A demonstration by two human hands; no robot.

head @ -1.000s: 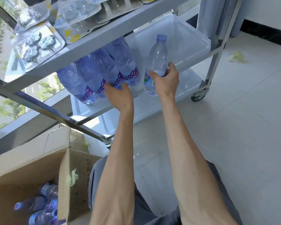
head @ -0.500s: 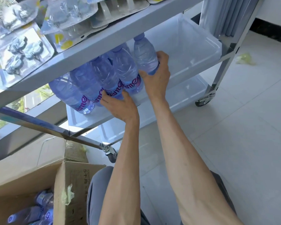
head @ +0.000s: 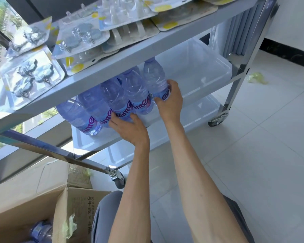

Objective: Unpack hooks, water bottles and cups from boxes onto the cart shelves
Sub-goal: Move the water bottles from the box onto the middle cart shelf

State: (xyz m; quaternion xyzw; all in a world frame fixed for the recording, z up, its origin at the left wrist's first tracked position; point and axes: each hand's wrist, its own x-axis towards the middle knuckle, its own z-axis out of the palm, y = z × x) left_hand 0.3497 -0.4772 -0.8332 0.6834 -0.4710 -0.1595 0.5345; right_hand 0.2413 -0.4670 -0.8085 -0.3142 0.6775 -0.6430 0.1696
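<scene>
Down by my left knee sits the open cardboard box (head: 74, 213), with a few water bottles (head: 40, 230) left inside it. Past it, on the middle shelf (head: 102, 139) of the cart, five bottles (head: 116, 99) stand in a tight row running from the near left corner toward the far edge. My left hand (head: 130, 128) rests at the front edge of that shelf, fingers fairly straight and pressed against the foot of the third bottle in the row. My right hand (head: 168, 104) is curled around the lower part of the last bottle (head: 155, 79), thumb on its right side, holding it upright and touching its neighbour. The right half of the shelf is bare white plastic. Above, the top shelf (head: 147, 48) carries overlapping packs of hooks (head: 33, 76) along its whole front edge.
</scene>
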